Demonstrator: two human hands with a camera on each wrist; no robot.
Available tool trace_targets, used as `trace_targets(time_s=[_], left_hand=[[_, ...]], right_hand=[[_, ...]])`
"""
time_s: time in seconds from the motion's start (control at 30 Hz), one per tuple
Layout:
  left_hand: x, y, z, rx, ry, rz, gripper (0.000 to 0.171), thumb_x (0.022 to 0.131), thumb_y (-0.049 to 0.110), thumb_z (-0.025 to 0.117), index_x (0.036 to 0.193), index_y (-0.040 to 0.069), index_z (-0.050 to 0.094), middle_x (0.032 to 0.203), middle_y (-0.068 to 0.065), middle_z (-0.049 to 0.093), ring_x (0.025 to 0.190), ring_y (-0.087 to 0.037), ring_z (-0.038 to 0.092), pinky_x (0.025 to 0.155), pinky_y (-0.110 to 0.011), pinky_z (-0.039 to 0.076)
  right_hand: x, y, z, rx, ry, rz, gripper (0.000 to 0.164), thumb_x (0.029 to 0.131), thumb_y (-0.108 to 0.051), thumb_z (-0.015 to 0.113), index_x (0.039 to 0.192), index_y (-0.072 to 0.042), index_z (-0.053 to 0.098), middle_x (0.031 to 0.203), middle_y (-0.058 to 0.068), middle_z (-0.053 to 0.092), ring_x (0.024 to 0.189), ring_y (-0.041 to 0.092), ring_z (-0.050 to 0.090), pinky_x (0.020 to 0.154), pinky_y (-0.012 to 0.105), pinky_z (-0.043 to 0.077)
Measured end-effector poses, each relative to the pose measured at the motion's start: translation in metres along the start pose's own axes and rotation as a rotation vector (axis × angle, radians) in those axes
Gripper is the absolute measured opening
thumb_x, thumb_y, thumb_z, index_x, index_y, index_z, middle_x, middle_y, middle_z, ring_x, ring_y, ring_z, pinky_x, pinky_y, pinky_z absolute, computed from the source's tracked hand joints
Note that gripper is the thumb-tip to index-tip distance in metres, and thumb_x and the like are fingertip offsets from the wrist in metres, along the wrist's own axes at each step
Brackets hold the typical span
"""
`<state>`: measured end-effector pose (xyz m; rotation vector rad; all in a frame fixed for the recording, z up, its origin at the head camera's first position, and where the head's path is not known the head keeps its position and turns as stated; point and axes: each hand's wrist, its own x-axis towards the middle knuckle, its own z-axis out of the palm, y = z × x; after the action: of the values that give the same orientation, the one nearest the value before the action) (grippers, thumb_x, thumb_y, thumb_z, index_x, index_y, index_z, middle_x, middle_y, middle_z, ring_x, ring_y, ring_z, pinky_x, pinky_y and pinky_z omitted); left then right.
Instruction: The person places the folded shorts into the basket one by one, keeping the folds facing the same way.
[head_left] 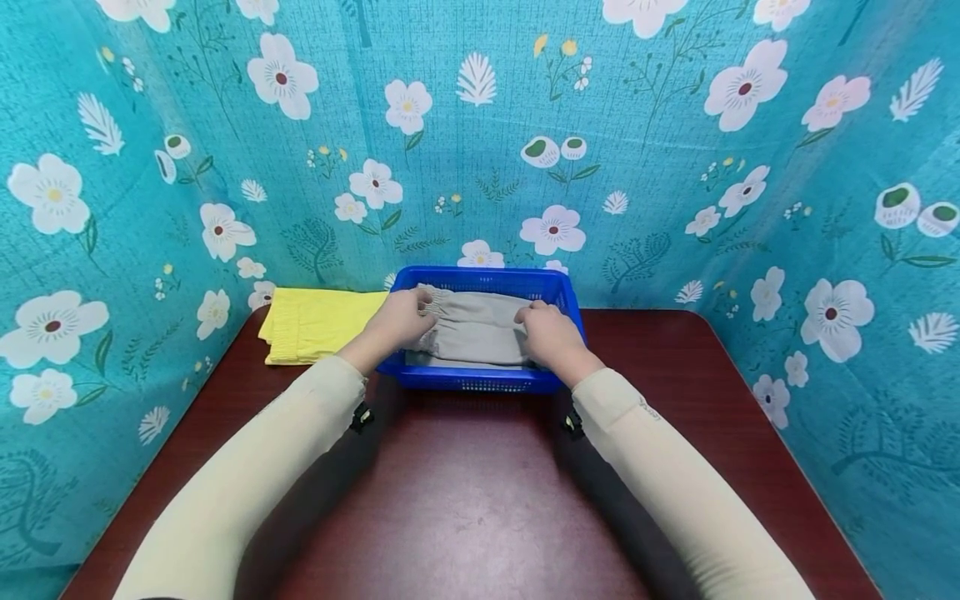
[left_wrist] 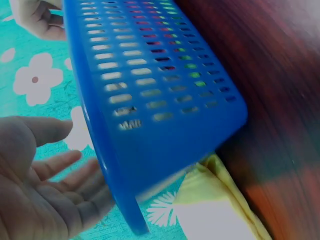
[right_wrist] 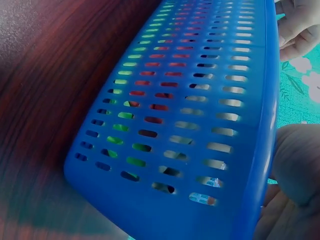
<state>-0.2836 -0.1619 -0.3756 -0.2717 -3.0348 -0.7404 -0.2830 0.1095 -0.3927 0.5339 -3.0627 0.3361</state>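
A folded grey garment (head_left: 480, 327), with a gathered, elastic-looking edge at its left end, lies inside a blue plastic basket (head_left: 480, 380). My left hand (head_left: 405, 318) is over the basket's left side, beside the gathered edge. In the left wrist view, the left hand's (left_wrist: 45, 190) thumb stands apart from its loosely bent fingers, with nothing between them. My right hand (head_left: 553, 335) rests at the garment's right end, its fingertips touching or just above the cloth. The right wrist view shows that hand (right_wrist: 297, 175) partly hidden behind the basket rim. Green and red layers show through the slots.
A folded yellow garment (head_left: 322, 323) lies on the dark red-brown table (head_left: 472, 483), left of the basket and close against it. A turquoise floral cloth (head_left: 480, 167) hangs behind the table and along both sides.
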Motion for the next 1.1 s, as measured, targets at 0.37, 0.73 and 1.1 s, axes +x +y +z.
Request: trace_targets(time_s=[0.37,0.73,1.1], left_hand=[[-0.019,0.0,-0.003,0.06,0.053,0.174,0.038,0.101,0.025,0.062,0.134,0.005,0.064,0.131,-0.015,0.065,0.122,-0.031,0.062,0.103,-0.049,0.05],[-0.047,-0.009,-0.014,0.195,0.163,0.19,0.033,0.099,0.027,0.063,0.127,0.009,0.068,0.122,-0.012,0.068,0.114,-0.031,0.065,0.094,-0.051,0.054],[-0.066,-0.033,-0.034,0.172,0.243,0.083,0.031,0.1,0.026,0.062,0.124,0.007,0.069,0.124,-0.015,0.068,0.116,-0.036,0.063,0.092,-0.056,0.054]], right_hand=[[-0.009,-0.005,0.002,0.061,0.067,-0.031,0.028,0.099,-0.019,0.065,0.124,-0.01,0.072,0.128,0.012,0.066,0.117,0.034,0.063,0.096,0.05,0.054],[-0.019,-0.01,0.004,0.08,0.124,-0.102,0.029,0.099,-0.02,0.063,0.125,-0.01,0.07,0.123,0.009,0.069,0.117,0.027,0.064,0.095,0.047,0.056],[-0.03,-0.018,0.003,0.083,0.16,-0.141,0.028,0.099,-0.023,0.066,0.123,-0.01,0.07,0.121,0.009,0.07,0.111,0.026,0.067,0.094,0.045,0.057]])
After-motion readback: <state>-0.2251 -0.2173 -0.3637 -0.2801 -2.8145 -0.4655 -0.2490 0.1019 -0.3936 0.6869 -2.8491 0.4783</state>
